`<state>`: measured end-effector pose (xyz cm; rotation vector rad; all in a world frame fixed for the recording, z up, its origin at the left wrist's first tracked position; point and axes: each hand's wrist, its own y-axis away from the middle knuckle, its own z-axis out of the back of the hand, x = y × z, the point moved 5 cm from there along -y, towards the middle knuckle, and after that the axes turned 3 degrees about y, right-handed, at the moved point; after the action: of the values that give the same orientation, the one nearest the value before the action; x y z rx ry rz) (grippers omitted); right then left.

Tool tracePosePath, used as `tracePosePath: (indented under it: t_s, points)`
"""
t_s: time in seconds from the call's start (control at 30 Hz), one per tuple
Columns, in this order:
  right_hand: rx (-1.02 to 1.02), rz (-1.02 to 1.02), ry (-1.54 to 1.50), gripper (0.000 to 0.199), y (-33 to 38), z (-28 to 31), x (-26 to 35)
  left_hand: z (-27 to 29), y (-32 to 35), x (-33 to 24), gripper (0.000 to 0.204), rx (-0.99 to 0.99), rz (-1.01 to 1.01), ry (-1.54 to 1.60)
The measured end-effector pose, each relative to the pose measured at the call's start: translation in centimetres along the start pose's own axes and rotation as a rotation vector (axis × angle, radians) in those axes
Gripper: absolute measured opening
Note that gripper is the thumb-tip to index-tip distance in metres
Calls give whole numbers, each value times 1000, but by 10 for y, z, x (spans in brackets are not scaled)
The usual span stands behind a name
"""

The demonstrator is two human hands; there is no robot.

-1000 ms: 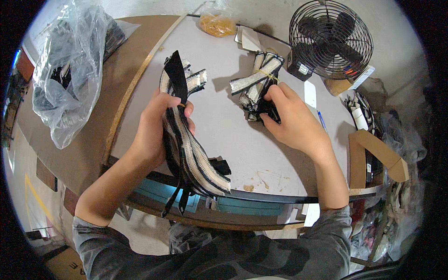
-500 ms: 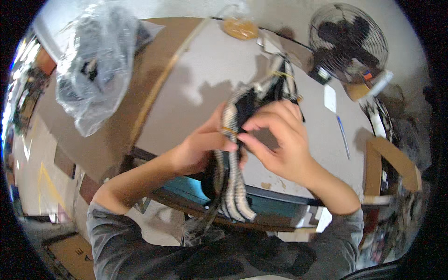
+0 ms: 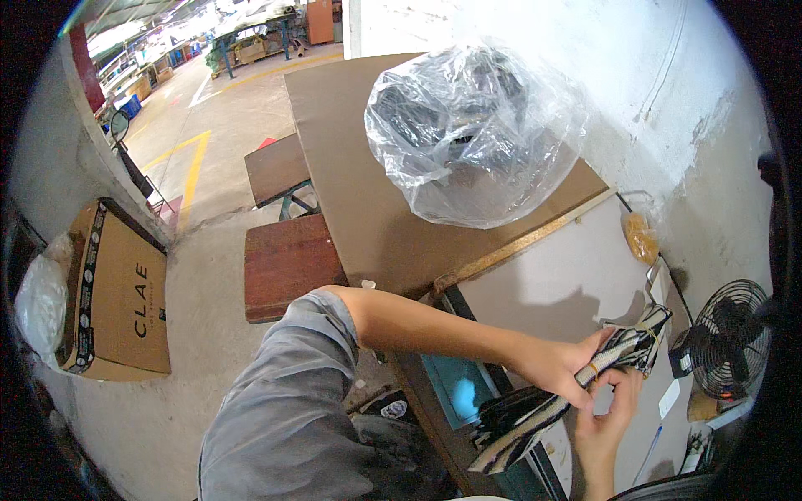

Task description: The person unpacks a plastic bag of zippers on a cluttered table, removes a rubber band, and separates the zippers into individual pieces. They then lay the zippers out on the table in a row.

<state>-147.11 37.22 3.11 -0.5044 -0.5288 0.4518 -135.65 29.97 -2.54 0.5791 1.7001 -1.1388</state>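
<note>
A long bundle of black and cream cords or straps (image 3: 525, 424) slants across the near edge of the table at the lower right. My left hand (image 3: 561, 366) is closed around its middle, thumb on the near side. A thin yellowish band (image 3: 590, 368) circles the bundle beside those fingers. Just to the right, my right hand (image 3: 614, 405) is closed at the bundle's side, its thumb and forefinger bent in toward it; what their tips pinch is too small to make out. Another yellow band (image 3: 654, 332) ties the bundle's far end.
A big clear plastic bag (image 3: 476, 142) with dark contents sits on the brown board (image 3: 359, 192). On the grey tabletop (image 3: 526, 280) lie a small bag of orange-yellow contents (image 3: 641, 238) and a blue pen (image 3: 649, 455). A black fan (image 3: 731, 338) stands right; a cardboard box (image 3: 125, 292) stands left.
My view has swung left, so the hands and bundle appear lower and farther right. Both hands stay on the bundle; the box and walkway at the left now show more fully.
</note>
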Motion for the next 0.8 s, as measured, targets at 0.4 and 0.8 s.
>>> tracePosePath:
  t_s: [0.4, 0.8]
  points:
    - [102, -366, -270, 8, 12, 12, -37, 14, -4, -16, 90, 52, 118, 60]
    - [-294, -395, -426, 14, -1, 74, -75, 11, -9, -46, 55, 232, -98, -124]
